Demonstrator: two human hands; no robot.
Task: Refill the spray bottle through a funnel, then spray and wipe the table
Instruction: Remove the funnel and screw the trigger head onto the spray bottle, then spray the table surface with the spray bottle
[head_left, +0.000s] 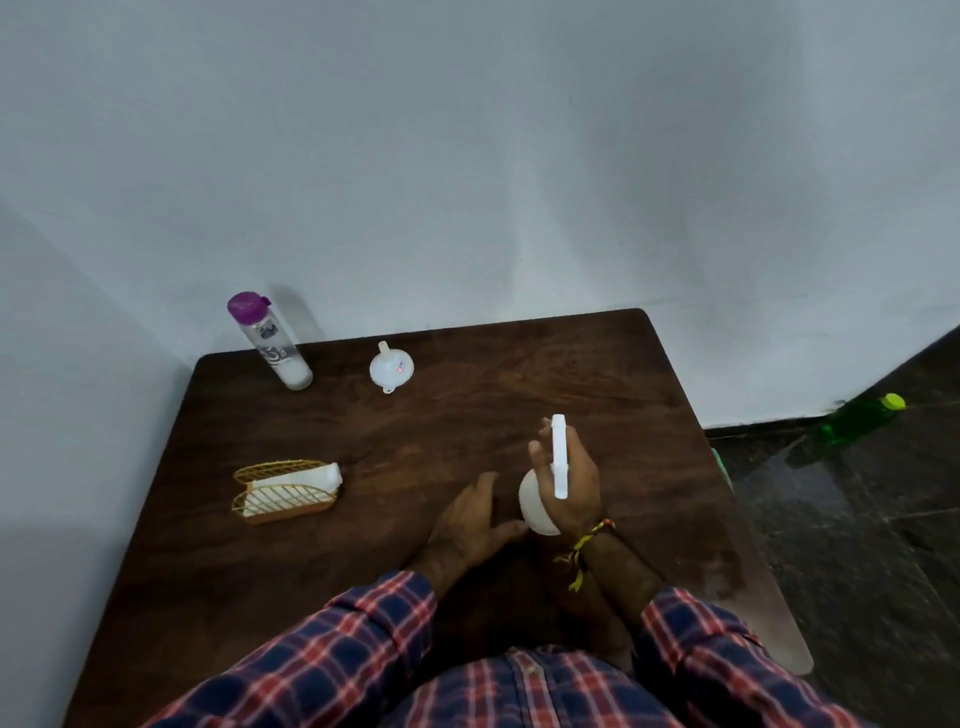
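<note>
Here the right hand (569, 480) grips the white plastic spray bottle (540, 506) around its neck and trigger head, just above the dark wooden surface (519, 395). The left hand (475, 525) lies open, fingers beside the bottle's base. Likely next: unscrew the head. Brace the body firmly, twist squarely, then fetch the white funnel (390, 368) and purple-capped clear bottle (272, 343) at the far edge.

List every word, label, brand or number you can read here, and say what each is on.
No text here can be read.
Purple-capped bottle: dark label patch and pale lettering on the clear body, too blurred to read.
Funnel: small red and blue sticker, too small to read.
Spray bottle, held in the right hand: no print shows.
</note>
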